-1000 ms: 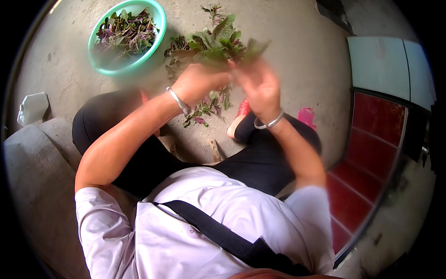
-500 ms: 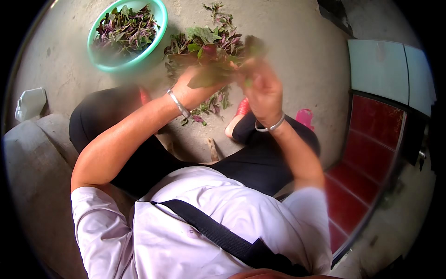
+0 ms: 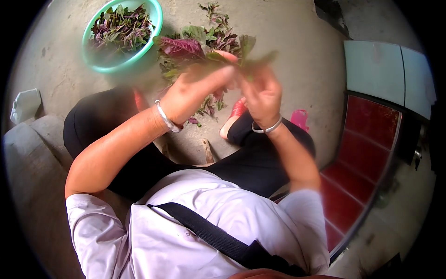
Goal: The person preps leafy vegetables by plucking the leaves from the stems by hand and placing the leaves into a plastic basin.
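Leafy stems with green and purple leaves (image 3: 182,48) are held between my hands above the floor. My left hand (image 3: 197,86) is closed round the stems, its thumb and index finger pointing right. Close beside it, my right hand (image 3: 264,95) pinches a green leafy piece (image 3: 247,46), slightly blurred. A pile of similar leaves (image 3: 222,37) lies on the floor beyond and beneath my hands, partly hidden by them. At the upper left, a green basin (image 3: 159,18) holds many loose green and purple leaves (image 3: 121,30).
A pale plastic container (image 3: 26,106) lies at the left. My red shoe (image 3: 239,108) and a pink object (image 3: 300,119) are beyond my legs. At the right stand pale panels (image 3: 375,69) above red tiles (image 3: 367,135). A small wooden piece (image 3: 207,151) shows between my legs.
The held leaves have shifted and turned, with a purple leaf now showing at the left. My left hand has moved slightly left and down. The view has shifted a little.
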### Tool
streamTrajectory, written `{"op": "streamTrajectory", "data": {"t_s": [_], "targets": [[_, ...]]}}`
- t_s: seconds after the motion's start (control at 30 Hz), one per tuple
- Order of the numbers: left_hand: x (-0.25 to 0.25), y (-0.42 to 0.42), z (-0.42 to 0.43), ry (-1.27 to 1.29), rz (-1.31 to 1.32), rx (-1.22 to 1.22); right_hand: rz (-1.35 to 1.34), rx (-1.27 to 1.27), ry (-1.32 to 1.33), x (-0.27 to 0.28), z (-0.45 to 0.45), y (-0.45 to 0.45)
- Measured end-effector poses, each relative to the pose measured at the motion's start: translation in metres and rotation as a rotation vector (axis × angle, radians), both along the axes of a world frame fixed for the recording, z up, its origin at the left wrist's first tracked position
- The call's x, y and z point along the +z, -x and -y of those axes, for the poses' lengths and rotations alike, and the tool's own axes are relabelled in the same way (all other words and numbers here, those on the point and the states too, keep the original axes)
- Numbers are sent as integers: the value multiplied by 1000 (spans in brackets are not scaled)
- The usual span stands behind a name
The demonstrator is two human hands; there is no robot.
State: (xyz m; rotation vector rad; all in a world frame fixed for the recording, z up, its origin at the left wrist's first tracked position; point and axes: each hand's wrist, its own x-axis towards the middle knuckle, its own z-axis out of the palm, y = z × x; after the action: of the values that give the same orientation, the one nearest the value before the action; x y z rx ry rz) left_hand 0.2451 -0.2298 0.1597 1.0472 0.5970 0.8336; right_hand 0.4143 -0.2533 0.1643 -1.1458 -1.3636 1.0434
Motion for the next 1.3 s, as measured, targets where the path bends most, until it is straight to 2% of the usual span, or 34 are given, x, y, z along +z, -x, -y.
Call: {"op": "streamTrajectory", "data": {"t_s": [0.07, 0.13, 0.3, 0.4, 0.43, 0.53, 0.63, 0.73, 0.93, 1.03, 1.13, 1.23, 1.3], "targets": [[-5, 2, 0, 49, -70, 25, 0, 42, 54, 3, 0, 1], [-2, 3, 0, 223, -104, 57, -30, 73, 142, 6, -1, 1], [-2, 4, -1, 181, -187, 108, -153, 74, 330, 12, -1, 1], [-4, 5, -2, 147, -180, 141, -226, 70, 248, 12, -2, -3], [-4, 4, -2, 136, -175, 156, -123, 64, 219, 15, -3, -3], [-5, -1, 0, -6, -299, 244, -152, 65, 270, 18, -2, -9], [-3, 2, -1, -129, -409, 205, -42, 30, 244, 22, -2, -3], [-7, 1, 0, -381, -502, 187, -2, 21, 279, 26, -3, -1], [-5, 2, 4, -571, -606, 228, 12, 26, 335, 30, -3, 1], [-1, -1, 4, -430, -529, 228, 25, 37, 336, 32, -2, 2], [-8, -3, 3, -468, -493, 267, 40, 57, 341, 33, -1, 2], [-11, -4, 2, -616, -502, 348, 81, 71, 358, 32, 1, 2], [-13, -4, 3, -559, -495, 308, 106, 62, 362, 32, 2, 3]]}}
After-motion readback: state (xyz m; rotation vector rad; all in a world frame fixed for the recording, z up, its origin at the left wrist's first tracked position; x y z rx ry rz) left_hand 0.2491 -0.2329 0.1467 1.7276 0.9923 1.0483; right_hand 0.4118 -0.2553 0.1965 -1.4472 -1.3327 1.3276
